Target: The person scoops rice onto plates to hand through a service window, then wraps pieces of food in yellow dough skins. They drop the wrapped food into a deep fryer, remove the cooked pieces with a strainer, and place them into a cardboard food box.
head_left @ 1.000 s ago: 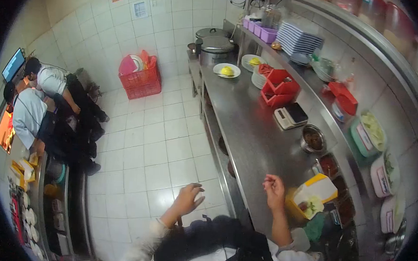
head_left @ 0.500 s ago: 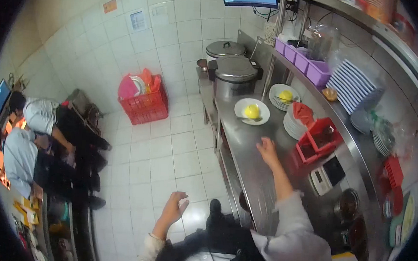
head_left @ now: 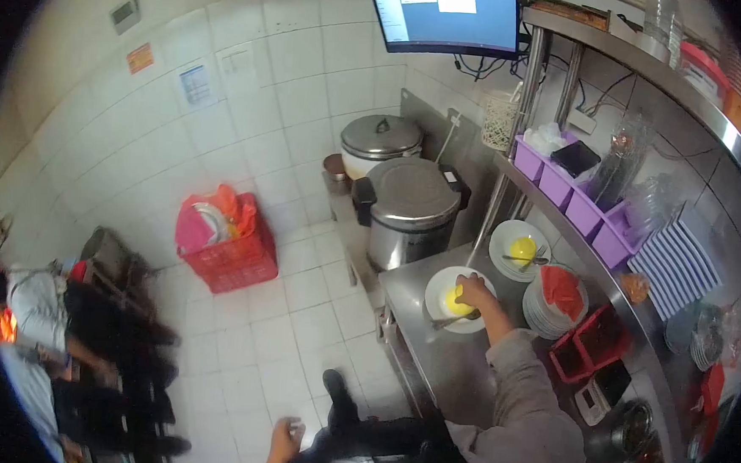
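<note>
My right hand (head_left: 474, 290) cupped on the round yellow mound (head_left: 458, 301), white plate (head_left: 440, 288) near the steel counter edge (head_left: 399, 322), left hand (head_left: 287, 439) low, grip unclear, over open tiled floor (head_left: 284, 328)

White tiled walls (head_left: 253, 63) and floor (head_left: 288, 328) (pale, glossy) surround a steel counter (head_left: 447, 363) under a shelf (head_left: 652, 70).

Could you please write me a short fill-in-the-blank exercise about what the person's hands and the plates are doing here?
1. The right hand rests on the ____ mound of food on the near white plate.
2. A second plate with the same food sits under the ____ bins.
3. The left hand hangs over the tiled ____.

Missing words: yellow; purple; floor
</note>
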The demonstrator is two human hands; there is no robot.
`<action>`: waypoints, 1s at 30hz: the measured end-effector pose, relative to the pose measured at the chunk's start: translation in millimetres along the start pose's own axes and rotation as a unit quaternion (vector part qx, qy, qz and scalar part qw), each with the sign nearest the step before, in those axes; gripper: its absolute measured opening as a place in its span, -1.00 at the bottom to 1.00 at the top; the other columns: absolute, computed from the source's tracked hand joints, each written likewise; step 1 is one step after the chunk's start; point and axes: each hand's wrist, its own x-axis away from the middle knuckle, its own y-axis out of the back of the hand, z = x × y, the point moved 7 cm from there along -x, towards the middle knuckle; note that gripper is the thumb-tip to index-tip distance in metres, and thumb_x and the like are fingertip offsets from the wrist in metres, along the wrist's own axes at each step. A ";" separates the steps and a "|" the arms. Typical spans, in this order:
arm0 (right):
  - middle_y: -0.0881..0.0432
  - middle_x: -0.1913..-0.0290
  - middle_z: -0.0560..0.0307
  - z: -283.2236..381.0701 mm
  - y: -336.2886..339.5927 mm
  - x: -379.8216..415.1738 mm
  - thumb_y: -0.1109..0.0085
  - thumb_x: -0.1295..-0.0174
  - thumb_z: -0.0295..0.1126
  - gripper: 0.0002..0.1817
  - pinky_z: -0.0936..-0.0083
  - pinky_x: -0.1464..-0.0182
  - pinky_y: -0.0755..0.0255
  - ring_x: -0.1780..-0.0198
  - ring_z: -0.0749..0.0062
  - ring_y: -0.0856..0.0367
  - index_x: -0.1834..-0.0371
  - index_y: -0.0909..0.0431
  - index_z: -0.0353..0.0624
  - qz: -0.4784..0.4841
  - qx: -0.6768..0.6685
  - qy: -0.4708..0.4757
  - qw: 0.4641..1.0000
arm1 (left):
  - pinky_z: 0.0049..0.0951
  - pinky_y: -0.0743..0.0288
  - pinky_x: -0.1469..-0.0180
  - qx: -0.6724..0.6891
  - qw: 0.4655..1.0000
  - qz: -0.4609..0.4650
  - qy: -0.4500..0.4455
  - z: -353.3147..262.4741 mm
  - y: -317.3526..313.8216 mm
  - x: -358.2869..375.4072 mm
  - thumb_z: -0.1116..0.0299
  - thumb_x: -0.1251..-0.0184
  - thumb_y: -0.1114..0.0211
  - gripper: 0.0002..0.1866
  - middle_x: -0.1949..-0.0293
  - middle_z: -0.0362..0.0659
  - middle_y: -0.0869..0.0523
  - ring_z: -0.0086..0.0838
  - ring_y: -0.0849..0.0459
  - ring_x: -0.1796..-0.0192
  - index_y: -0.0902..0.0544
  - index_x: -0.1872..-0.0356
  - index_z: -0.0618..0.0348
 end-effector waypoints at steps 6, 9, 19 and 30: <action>-0.41 0.02 -0.17 5.3 74.6 -19.3 -0.40 0.26 -0.24 -0.34 0.13 -0.13 -0.26 -0.08 -0.07 -0.35 -0.03 -0.41 -0.06 -0.115 -0.055 0.015 0.992 | -0.40 -0.56 0.25 0.002 0.989 0.146 -0.025 10.1 -2.9 -161.5 0.41 -0.15 -0.30 -0.73 0.19 0.06 -0.55 -0.26 -0.65 0.22 -0.51 0.17 0.33; -0.37 0.02 -0.17 70.1 249.2 -14.0 -0.42 0.26 -0.28 -0.31 0.17 -0.15 -0.23 -0.08 -0.08 -0.32 -0.06 -0.40 -0.13 -0.346 0.051 0.014 0.937 | -0.42 -0.55 0.24 0.008 0.987 0.089 -0.132 -38.6 30.3 -254.2 0.42 -0.16 -0.28 -0.75 0.20 0.05 -0.55 -0.26 -0.64 0.25 -0.52 0.18 0.32; -0.33 -0.01 -0.17 91.0 460.9 -87.5 -0.24 0.07 -0.37 -0.49 0.17 -0.12 -0.26 -0.06 -0.09 -0.30 -0.05 -0.43 -0.14 -0.562 0.212 -0.125 0.790 | -0.41 -0.51 0.17 0.053 0.982 0.085 -0.159 -29.2 69.0 -436.9 0.47 -0.16 -0.25 -0.74 0.19 0.01 -0.54 -0.29 -0.59 0.22 -0.49 0.14 0.31; -0.53 0.28 -0.15 69.2 314.4 -22.0 -0.07 -0.13 -0.33 -0.77 0.21 0.10 -0.39 0.20 -0.05 -0.51 0.25 -0.48 -0.26 -0.390 0.048 -0.162 0.905 | -0.40 -0.49 0.18 0.005 0.943 0.269 -0.194 -59.5 4.0 -461.6 0.42 -0.22 -0.22 -0.74 0.15 0.02 -0.53 -0.29 -0.59 0.20 -0.48 0.09 0.26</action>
